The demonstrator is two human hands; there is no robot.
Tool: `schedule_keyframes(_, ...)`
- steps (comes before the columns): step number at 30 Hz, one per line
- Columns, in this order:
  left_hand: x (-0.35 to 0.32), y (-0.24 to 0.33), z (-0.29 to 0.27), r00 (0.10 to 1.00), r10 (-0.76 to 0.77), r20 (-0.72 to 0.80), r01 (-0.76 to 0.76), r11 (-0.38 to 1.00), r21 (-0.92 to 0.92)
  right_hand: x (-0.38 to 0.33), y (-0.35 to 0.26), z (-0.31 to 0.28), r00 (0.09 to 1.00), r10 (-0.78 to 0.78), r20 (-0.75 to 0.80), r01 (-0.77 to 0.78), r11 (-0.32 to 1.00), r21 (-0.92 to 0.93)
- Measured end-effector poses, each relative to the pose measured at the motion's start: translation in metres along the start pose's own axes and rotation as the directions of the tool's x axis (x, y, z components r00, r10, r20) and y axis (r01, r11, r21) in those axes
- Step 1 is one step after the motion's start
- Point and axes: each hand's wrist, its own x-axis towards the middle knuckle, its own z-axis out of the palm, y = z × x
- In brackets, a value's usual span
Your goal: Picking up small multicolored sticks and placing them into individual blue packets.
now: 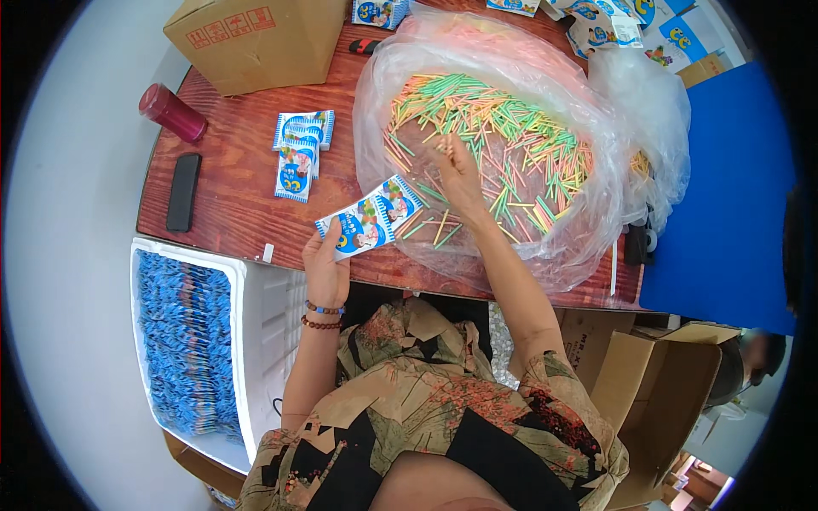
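My left hand [326,266] is closed on printed blue-and-white candy packets [366,228], thumb on top. They appear to overlap, and their far end reaches the edge of a clear plastic bag [383,94]. Inside this wide-open bag lies a loose spread of thin pink, yellow and green candy sticks [477,102], heaped thickest at the far and right sides. Over the bag's middle, my right hand [461,176] has its fingers pinched together. Small pale ends of candy sticks seem to show at its fingertips.
Several filled packets [298,157] lie left on the red-brown table [230,179], near a phone [183,192], a dark red cup [175,112] and a cardboard box [256,43]. A white foam box [245,358] full of blue packets stands at lower left. An open carton [665,383] sits at lower right.
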Motion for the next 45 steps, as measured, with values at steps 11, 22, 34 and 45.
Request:
schedule_keyframes(11,0.000,0.003,0.009,1.000,0.000,0.016,0.000,1.000,-0.009,0.005,-0.013,-0.006,0.997,0.004,0.071,-0.013,0.992,0.127)
schedule_keyframes(22,0.009,-0.005,0.025,0.996,-0.064,0.070,0.070,0.994,-0.087,0.021,-0.016,-0.009,0.959,-0.091,0.267,0.164,0.950,-0.267)
schedule_keyframes(34,0.013,-0.012,0.045,0.983,-0.078,0.168,0.112,0.972,-0.205,-0.038,-0.095,0.044,0.975,-0.131,-0.180,0.222,0.494,0.841)
schedule_keyframes(45,0.006,-0.008,0.045,0.972,-0.107,0.209,0.143,0.975,-0.170,-0.048,-0.098,0.067,0.948,-0.212,-0.236,0.316,0.576,0.754)
